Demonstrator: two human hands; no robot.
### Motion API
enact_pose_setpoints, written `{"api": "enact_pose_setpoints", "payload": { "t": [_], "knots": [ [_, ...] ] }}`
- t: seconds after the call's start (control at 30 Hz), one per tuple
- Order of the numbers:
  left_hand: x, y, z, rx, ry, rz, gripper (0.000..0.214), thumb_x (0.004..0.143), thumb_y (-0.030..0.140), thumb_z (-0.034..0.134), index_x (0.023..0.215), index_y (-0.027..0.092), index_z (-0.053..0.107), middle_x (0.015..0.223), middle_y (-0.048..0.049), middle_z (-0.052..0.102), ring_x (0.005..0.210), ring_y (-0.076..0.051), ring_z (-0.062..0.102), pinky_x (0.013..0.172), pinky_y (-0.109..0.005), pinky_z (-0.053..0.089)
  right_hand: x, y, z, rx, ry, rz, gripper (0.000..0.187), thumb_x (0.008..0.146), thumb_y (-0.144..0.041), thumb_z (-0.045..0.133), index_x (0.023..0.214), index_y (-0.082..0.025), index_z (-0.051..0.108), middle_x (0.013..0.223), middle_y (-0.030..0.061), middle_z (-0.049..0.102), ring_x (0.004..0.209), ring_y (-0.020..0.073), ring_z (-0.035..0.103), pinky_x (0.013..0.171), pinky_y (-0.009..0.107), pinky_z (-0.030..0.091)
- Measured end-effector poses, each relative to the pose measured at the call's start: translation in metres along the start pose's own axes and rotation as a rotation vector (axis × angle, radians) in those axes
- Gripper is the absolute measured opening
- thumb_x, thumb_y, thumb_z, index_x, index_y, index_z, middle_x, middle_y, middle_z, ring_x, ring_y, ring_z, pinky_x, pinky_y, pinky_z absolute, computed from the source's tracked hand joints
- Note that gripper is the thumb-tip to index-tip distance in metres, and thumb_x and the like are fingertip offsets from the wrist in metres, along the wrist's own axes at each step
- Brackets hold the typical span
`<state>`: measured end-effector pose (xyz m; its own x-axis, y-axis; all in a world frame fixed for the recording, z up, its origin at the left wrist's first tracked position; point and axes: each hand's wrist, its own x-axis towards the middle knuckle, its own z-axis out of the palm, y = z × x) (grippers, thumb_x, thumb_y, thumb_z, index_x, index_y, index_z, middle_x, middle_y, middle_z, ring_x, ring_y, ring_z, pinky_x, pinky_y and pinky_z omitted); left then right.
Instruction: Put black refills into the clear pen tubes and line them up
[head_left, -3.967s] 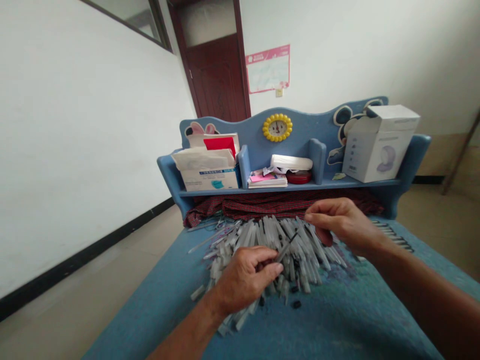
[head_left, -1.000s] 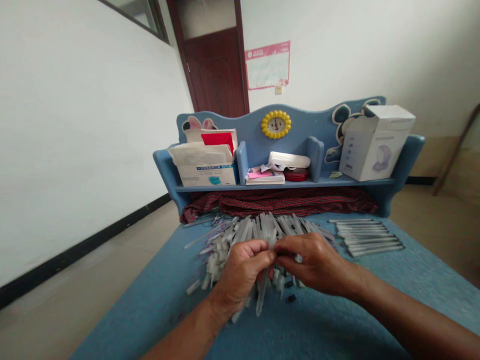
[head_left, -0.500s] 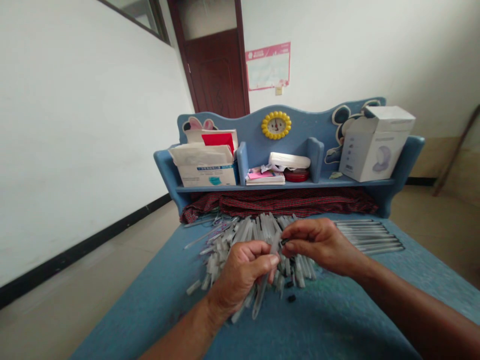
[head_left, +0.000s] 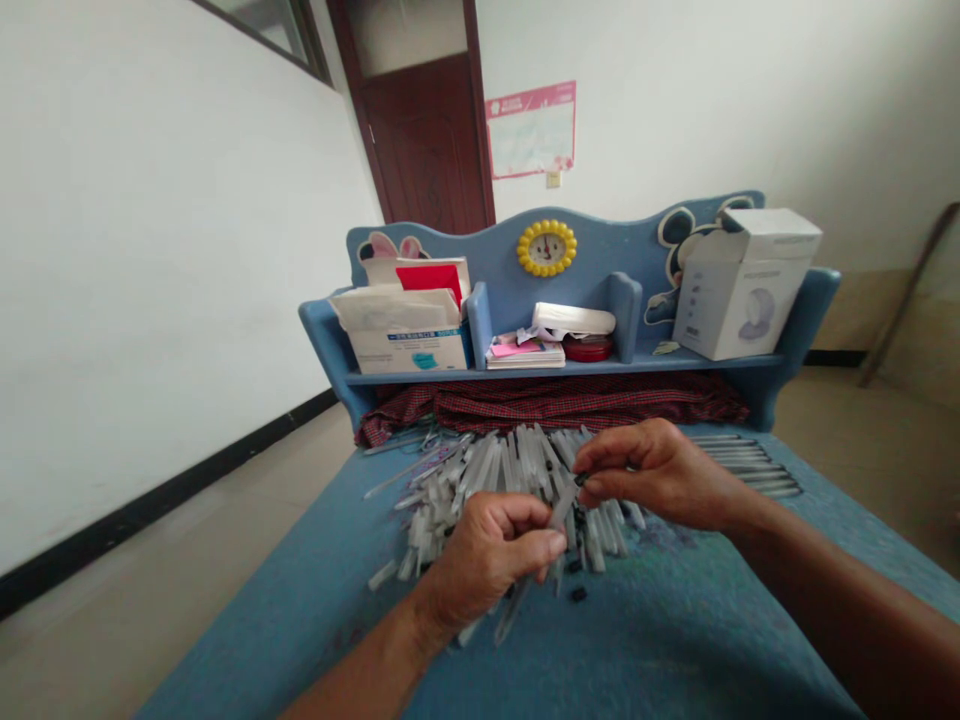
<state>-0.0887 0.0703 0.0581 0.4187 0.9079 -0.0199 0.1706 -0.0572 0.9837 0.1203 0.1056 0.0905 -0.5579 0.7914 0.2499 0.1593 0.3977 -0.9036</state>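
My left hand (head_left: 499,555) is closed round a translucent pen barrel (head_left: 562,508), which slants up to the right. At the barrel's upper end, my right hand (head_left: 652,475) pinches a small black piece (head_left: 581,480) between thumb and fingers. The black piece touches or nearly touches the barrel; which one I cannot tell. Beneath and behind both hands spreads a pile of clear pen barrels and caps (head_left: 480,470). A loose black plug (head_left: 579,594) lies on the table in front of the pile.
Several dark-tipped pens (head_left: 746,465) lie in a row on the blue table (head_left: 675,620), right of the pile. At the back, a blue shelf (head_left: 480,378) carries a mask box (head_left: 409,345) and a white carton (head_left: 742,290). Checked cloth (head_left: 555,402) lies bunched under it.
The barrel now tilts further to the right. My right hand has shifted slightly right and up with the black piece still pinched. The whole view has moved a little.
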Motion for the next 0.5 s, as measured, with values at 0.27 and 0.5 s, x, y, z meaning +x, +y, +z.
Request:
{"api": "enact_pose_setpoints", "payload": {
  "t": [0.27, 0.5],
  "knots": [
    [-0.0004, 0.0038, 0.0007, 0.059, 0.003, -0.025, 0.020, 0.067, 0.032, 0.063, 0.066, 0.012, 0.065, 0.050, 0.0017, 0.051, 0.046, -0.008, 0.043, 0.043, -0.019, 0.029, 0.0003, 0.0004, -0.0033, -0.068, -0.053, 0.001, 0.010, 0.074, -0.020, 0.064, 0.081, -0.013, 0.068, 0.063, -0.0012, 0.064, 0.056, 0.0099, 0.057, 0.051, 0.019, 0.044],
    [-0.0007, 0.0077, 0.0024, 0.063, 0.007, -0.023, 0.019, 0.066, 0.031, 0.062, 0.065, 0.012, 0.065, 0.048, 0.0019, 0.051, 0.044, -0.008, 0.042, 0.042, -0.019, 0.028, -0.0005, -0.0044, -0.0060, -0.214, -0.105, -0.025, 0.008, 0.077, -0.019, 0.061, 0.079, -0.015, 0.067, 0.065, -0.0016, 0.063, 0.058, 0.0098, 0.055, 0.053, 0.019, 0.043]
  ]
}}
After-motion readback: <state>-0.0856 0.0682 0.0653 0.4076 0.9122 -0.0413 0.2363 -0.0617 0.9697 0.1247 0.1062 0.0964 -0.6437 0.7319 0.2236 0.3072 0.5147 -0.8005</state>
